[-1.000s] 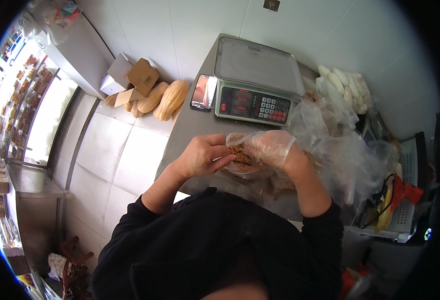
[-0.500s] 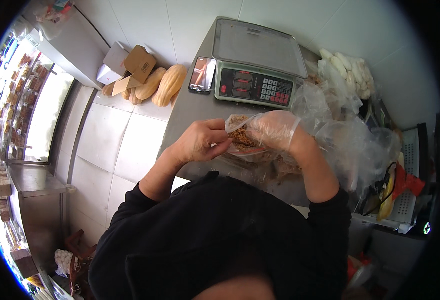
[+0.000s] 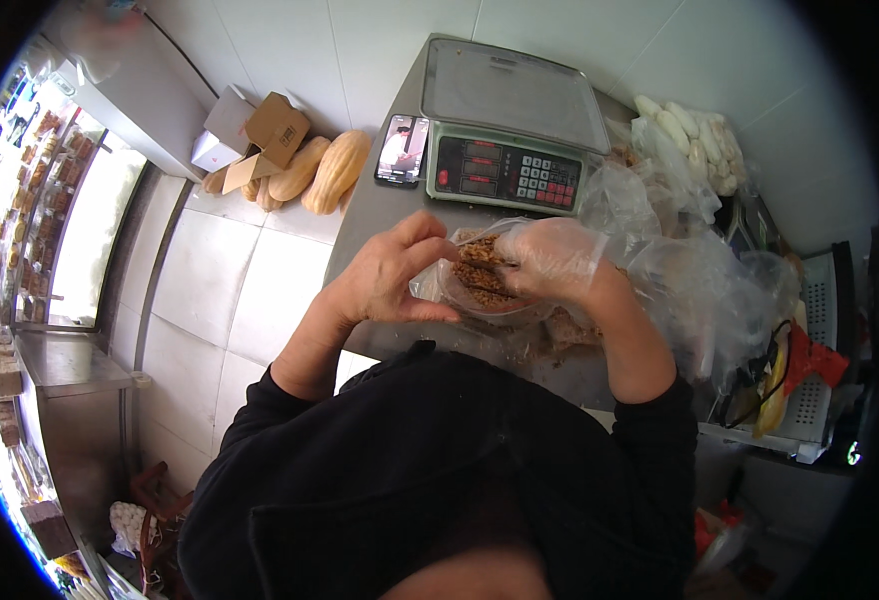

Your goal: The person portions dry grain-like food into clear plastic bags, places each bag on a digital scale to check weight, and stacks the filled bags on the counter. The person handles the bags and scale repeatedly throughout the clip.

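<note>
A clear plastic bag (image 3: 505, 313) lies at the near part of the metal counter, its mouth spread. Inside it are brown, grainy pieces (image 3: 482, 274) that look like nut brittle. My left hand (image 3: 390, 272) is at the bag's left side, bare, thumb and fingers apart in a C shape. A clear plastic glove covers my right hand (image 3: 552, 258), whose fingers reach into the bag from the right and close on the brittle. The fingertips are partly hidden by the glove and the pieces.
Beyond my hands stands a digital scale (image 3: 505, 165) with a flat metal pan, a phone (image 3: 402, 150) beside it. Loose clear bags (image 3: 680, 290) crowd the counter's right side, near a grey perforated tray (image 3: 818, 340). Pale squashes (image 3: 340, 170) and an opened carton (image 3: 278, 130) sit on the left floor.
My left thumb and fingers have spread from a pinch on the bag's rim. The bag mouth is wider and more brittle shows. The right hand stays at the bag.
</note>
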A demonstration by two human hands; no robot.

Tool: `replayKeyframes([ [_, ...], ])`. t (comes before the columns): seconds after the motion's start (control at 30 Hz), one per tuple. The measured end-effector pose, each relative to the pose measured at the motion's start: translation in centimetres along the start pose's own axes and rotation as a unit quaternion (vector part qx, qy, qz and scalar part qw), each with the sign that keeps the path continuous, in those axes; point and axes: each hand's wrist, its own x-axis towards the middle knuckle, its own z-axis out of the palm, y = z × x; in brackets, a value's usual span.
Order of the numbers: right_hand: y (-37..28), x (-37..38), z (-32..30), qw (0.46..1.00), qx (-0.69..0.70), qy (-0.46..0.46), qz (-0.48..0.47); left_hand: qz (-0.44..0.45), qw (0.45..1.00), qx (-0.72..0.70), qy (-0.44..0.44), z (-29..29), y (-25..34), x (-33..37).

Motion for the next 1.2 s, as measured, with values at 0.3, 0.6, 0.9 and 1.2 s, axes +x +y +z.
replayKeyframes([
  [0.3, 0.5, -3.5, 0.1, 0.950, 0.059, 0.298, -0.078, -0.067, 0.994, 0.051, -0.066, 1.2, -0.1, 0.6],
  [0.6, 6.5, -10.4, 2.1, 0.730, 0.356, 0.558, 0.169, -0.096, 0.990, 0.024, -0.099, 1.6, 0.3, 0.8],
  [0.9, 20.3, -18.8, 10.9, 0.822, 0.306, 0.188, 0.442, -0.066, 0.992, 0.011, -0.105, 1.7, 0.2, 1.2],
  [1.2, 15.3, -13.6, 12.5, 0.890, 0.106, 0.072, 0.437, -0.067, 0.987, 0.054, -0.134, 1.0, 0.8, 1.2],
])
